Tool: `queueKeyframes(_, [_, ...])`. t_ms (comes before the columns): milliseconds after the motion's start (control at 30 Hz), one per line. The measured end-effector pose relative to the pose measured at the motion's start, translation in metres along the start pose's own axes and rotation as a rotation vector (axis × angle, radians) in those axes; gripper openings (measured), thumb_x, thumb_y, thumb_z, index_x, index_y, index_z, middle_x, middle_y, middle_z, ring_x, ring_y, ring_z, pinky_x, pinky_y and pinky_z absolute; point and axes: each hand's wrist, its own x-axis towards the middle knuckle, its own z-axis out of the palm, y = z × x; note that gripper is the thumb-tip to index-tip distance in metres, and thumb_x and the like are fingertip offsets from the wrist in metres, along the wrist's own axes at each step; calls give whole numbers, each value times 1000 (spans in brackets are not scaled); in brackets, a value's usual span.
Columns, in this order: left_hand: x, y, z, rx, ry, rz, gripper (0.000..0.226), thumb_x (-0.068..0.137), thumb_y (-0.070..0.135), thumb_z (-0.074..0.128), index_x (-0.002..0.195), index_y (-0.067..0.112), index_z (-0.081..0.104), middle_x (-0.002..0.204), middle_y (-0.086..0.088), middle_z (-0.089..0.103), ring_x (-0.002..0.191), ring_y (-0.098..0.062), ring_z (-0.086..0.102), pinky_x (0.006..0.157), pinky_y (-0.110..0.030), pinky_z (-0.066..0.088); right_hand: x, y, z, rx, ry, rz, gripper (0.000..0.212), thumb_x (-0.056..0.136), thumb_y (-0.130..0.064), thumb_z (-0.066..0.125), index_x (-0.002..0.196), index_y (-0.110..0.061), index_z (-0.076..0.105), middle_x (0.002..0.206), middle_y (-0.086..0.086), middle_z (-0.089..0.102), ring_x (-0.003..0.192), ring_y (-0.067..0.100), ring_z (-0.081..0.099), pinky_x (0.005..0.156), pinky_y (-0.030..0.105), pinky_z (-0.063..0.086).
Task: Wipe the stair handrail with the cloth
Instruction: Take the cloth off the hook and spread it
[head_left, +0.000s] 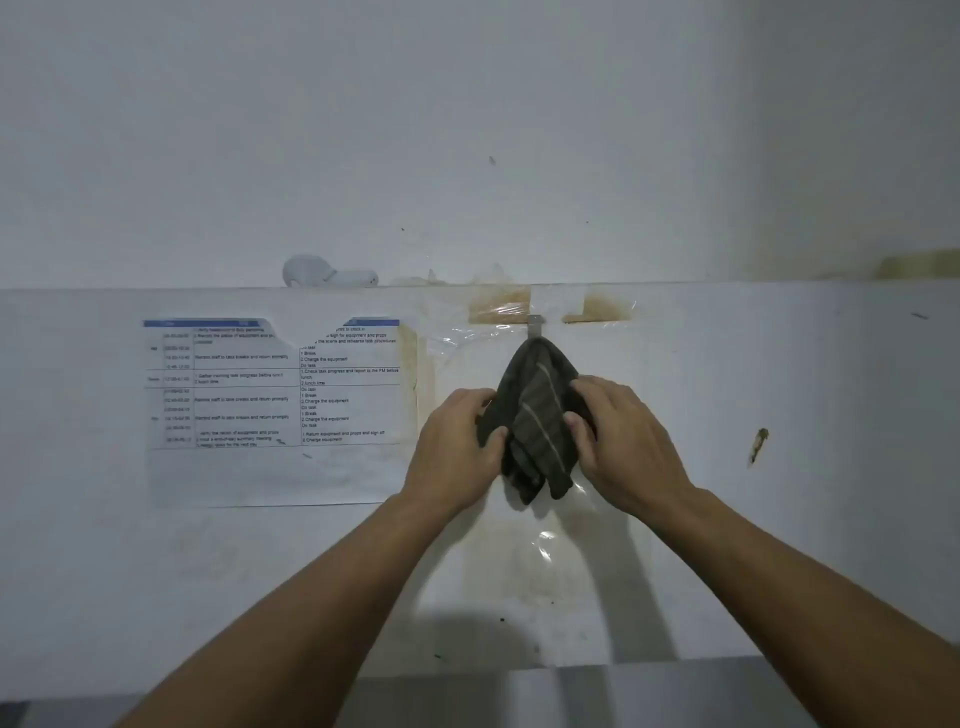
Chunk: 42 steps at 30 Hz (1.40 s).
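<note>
fetch step: cloth (537, 415) on hook (535, 326) above fingers; left hand (457, 447) and right hand (621, 441) closed on it. next: lift off hook.

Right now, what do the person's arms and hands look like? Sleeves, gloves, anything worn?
Both forearms are bare up to the frame's bottom edge: no sleeves in view. The left hand and right hand have no gloves. No watch, bracelet or ring shows on the visible sides. No cables, straps or markings on either arm. Lighting is dim, so fine detail such as small marks cannot be made out.
</note>
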Motion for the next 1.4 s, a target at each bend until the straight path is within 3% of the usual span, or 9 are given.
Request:
queueKeyframes(133, [6,1,7,-51,102,-160,29,86,14,67,114,12,58,96,2,63,86,-13,60,73,-18,48,8,3,9,37,98,109,23,91,-21,56,112,-10,54,112,9,61,96,24,56,81,44,53])
queueKeyframes(267, [12,2,8,-32,192,-232,14,86,14,67,100,13,65,83,5,60,79,-13,60,70,-20,49,22,5,11,101,108,259,34,87,-16,61,119,-11,51,99,10,66,88,26,59,83,49,51])
queueKeyframes(467, [23,2,-34,-50,336,-263,8,87,15,64,94,18,67,85,6,63,76,-5,55,62,-10,39,50,-6,-2,154,264,300,12,88,-13,54,97,-11,62,95,8,62,90,24,54,84,49,47])
queueKeyframes(600, [12,-6,-73,-23,369,-284,8,88,14,63,93,19,65,91,5,63,86,-10,56,66,-10,38,56,-24,-4,183,287,263,13,88,-14,53,94,-14,64,101,8,63,98,24,52,87,44,45])
queueKeyframes(733, [-19,-31,-121,23,350,-322,7,88,11,62,89,17,64,91,2,64,89,-14,57,76,-23,43,49,-66,8,280,171,198,12,89,-11,53,95,-15,63,97,7,62,94,24,54,78,33,41])
queueKeyframes(833, [-56,-55,-164,49,346,-392,7,88,9,61,87,15,64,90,0,65,87,-14,59,73,-21,44,41,-112,25,386,30,130,11,91,-10,53,97,-15,61,90,7,67,81,23,58,69,29,41])
queueKeyframes(1067, [-174,-114,-294,126,398,-650,13,87,4,61,83,16,66,87,-4,67,84,-19,64,63,-23,48,25,-255,100,571,-311,18,18,88,-15,62,102,-26,57,94,7,70,84,25,63,80,39,53])
queueKeyframes(1300, [-310,-136,-436,305,494,-883,11,87,5,62,83,14,66,85,-4,67,83,-17,64,70,-31,54,0,-432,162,750,-637,-328,10,86,-13,65,91,-18,73,87,-3,70,81,13,62,70,17,43])
queueKeyframes(1400, [-369,-130,-489,410,536,-981,12,86,3,63,82,14,66,83,-5,68,80,-20,65,71,-37,57,-16,-511,180,845,-732,-474,9,84,-13,67,88,-19,73,83,-5,69,79,12,62,69,17,42])
